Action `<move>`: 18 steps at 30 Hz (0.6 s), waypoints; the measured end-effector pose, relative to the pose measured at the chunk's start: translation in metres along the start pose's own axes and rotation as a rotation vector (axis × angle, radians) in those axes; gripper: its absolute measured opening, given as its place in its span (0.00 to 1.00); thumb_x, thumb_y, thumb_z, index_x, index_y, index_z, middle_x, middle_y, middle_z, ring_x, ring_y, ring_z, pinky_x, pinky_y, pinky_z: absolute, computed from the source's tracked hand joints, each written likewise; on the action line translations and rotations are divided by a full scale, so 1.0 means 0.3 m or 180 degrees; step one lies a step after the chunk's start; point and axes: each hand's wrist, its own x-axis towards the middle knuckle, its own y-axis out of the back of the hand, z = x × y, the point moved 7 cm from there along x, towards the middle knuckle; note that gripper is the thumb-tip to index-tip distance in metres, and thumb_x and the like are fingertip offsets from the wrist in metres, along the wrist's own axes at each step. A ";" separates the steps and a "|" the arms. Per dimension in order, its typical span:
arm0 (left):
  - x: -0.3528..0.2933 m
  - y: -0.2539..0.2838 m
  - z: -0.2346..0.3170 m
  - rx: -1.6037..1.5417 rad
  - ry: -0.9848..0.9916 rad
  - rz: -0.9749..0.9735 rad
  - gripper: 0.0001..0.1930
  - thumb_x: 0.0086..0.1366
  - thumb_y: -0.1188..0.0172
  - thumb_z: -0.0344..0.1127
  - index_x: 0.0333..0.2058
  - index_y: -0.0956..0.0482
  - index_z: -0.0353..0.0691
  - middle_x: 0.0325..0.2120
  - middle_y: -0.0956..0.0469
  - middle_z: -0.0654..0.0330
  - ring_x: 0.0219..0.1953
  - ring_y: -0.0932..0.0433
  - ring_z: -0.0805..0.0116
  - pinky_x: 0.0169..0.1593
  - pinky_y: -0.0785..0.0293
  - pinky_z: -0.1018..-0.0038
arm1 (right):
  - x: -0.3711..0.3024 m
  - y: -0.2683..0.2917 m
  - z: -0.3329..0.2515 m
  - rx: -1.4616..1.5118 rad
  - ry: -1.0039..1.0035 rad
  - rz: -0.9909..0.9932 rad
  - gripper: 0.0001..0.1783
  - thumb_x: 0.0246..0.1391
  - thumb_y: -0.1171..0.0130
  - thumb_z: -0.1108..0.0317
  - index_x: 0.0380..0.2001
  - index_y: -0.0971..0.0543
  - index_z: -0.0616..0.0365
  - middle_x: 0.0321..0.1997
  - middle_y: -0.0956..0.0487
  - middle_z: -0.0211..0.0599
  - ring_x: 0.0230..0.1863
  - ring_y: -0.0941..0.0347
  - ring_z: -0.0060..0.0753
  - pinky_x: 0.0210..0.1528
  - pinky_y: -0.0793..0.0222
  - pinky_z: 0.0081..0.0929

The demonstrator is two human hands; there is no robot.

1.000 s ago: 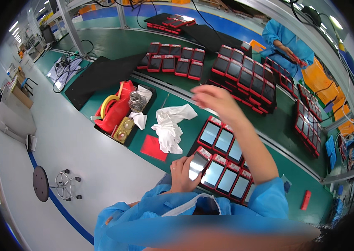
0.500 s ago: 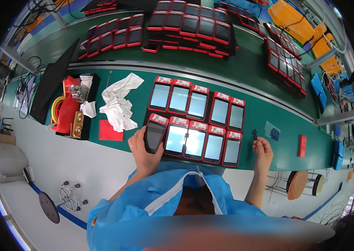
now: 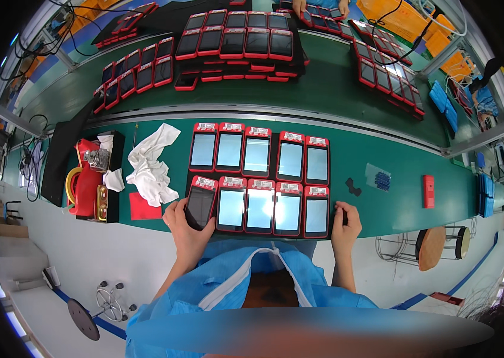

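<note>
My left hand (image 3: 190,231) is closed around a dark-screened handheld device (image 3: 201,204) with a red frame, tilted at the left end of the near row. Beside it, several matching devices (image 3: 260,206) with lit screens stand in two rows on a black tray (image 3: 274,138). Just past the tray's right end, my right hand (image 3: 345,228) has its fingers curled together at the table edge. A small dark patch shows between thumb and fingers; what it is I cannot make out. A small black piece (image 3: 353,187) lies on the green mat beyond that hand.
Leftward are a white cloth (image 3: 154,162), a red square (image 3: 145,206) and a black box (image 3: 115,206) of tools. A clear bag (image 3: 378,178) of dark bits and a red block (image 3: 429,191) lie to the right. Device stacks (image 3: 234,43) fill the far bench; another person's hands (image 3: 299,7) show there.
My right hand has moved left and nearer, toward the tray's end. The black piece it held now lies on the mat. My left hand still holds the dark-screened device. The view has shifted.
</note>
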 end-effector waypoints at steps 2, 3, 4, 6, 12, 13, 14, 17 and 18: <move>-0.006 -0.003 -0.015 -0.0020 0.0069 0.0065 0.40 0.46 0.26 0.32 0.58 0.35 0.33 0.54 0.39 0.44 0.59 0.42 0.44 0.61 0.40 0.52 | -0.001 -0.003 -0.007 -0.0049 0.0091 0.0010 0.07 0.59 0.46 0.79 0.38 0.19 0.64 0.36 0.19 0.40 0.37 0.21 0.33 0.42 0.28 0.26; -0.009 -0.004 -0.013 -0.0031 0.0054 0.0069 0.40 0.46 0.26 0.32 0.58 0.35 0.33 0.54 0.39 0.44 0.59 0.42 0.44 0.61 0.40 0.52 | -0.002 -0.008 -0.006 -0.0049 0.0108 -0.0020 0.07 0.59 0.45 0.79 0.38 0.19 0.64 0.36 0.19 0.41 0.37 0.21 0.35 0.42 0.28 0.27; -0.010 -0.004 -0.013 -0.0097 0.0079 0.0113 0.40 0.46 0.26 0.33 0.58 0.35 0.33 0.54 0.39 0.43 0.59 0.42 0.44 0.61 0.40 0.52 | -0.003 -0.009 -0.004 -0.0057 0.0122 -0.0043 0.07 0.58 0.45 0.79 0.38 0.19 0.64 0.36 0.19 0.42 0.37 0.21 0.36 0.42 0.27 0.27; -0.010 -0.011 -0.016 -0.0136 0.0118 0.0102 0.40 0.47 0.25 0.33 0.57 0.35 0.32 0.54 0.39 0.42 0.59 0.42 0.43 0.61 0.40 0.51 | -0.005 -0.004 -0.002 -0.0080 0.0121 -0.0008 0.07 0.58 0.45 0.79 0.38 0.19 0.64 0.36 0.19 0.42 0.37 0.21 0.37 0.42 0.27 0.28; -0.015 -0.012 -0.020 -0.0067 0.0235 0.0202 0.39 0.47 0.25 0.33 0.56 0.35 0.30 0.55 0.39 0.42 0.59 0.42 0.43 0.61 0.40 0.51 | 0.000 -0.007 -0.019 -0.0141 0.0187 0.0027 0.07 0.57 0.45 0.79 0.37 0.19 0.64 0.36 0.19 0.44 0.37 0.21 0.40 0.42 0.28 0.29; -0.015 -0.015 -0.022 -0.0078 0.0222 0.0198 0.39 0.47 0.25 0.33 0.56 0.35 0.30 0.55 0.39 0.42 0.59 0.42 0.43 0.61 0.40 0.51 | 0.003 -0.007 -0.022 -0.0137 0.0193 0.0031 0.07 0.57 0.45 0.79 0.37 0.19 0.64 0.35 0.19 0.44 0.37 0.21 0.41 0.42 0.28 0.30; -0.014 -0.015 -0.019 -0.0032 0.0153 0.0229 0.39 0.47 0.25 0.33 0.56 0.35 0.30 0.55 0.39 0.43 0.59 0.42 0.43 0.61 0.40 0.52 | 0.001 -0.006 -0.021 -0.0145 0.0194 0.0046 0.07 0.57 0.45 0.79 0.37 0.19 0.64 0.35 0.19 0.44 0.37 0.21 0.41 0.42 0.28 0.30; -0.019 -0.016 -0.020 0.0033 0.0025 0.0323 0.37 0.47 0.25 0.32 0.55 0.33 0.30 0.54 0.38 0.43 0.59 0.41 0.43 0.61 0.40 0.52 | -0.008 -0.018 -0.014 -0.0138 0.0101 -0.0013 0.07 0.57 0.44 0.78 0.38 0.19 0.63 0.37 0.19 0.44 0.39 0.22 0.43 0.44 0.28 0.31; -0.019 -0.014 -0.017 0.0060 -0.0021 0.0389 0.37 0.47 0.25 0.32 0.54 0.33 0.30 0.54 0.37 0.44 0.59 0.41 0.44 0.61 0.40 0.52 | -0.012 -0.025 -0.019 -0.0170 0.0094 0.0020 0.08 0.57 0.44 0.78 0.38 0.19 0.63 0.38 0.20 0.44 0.40 0.22 0.44 0.46 0.29 0.33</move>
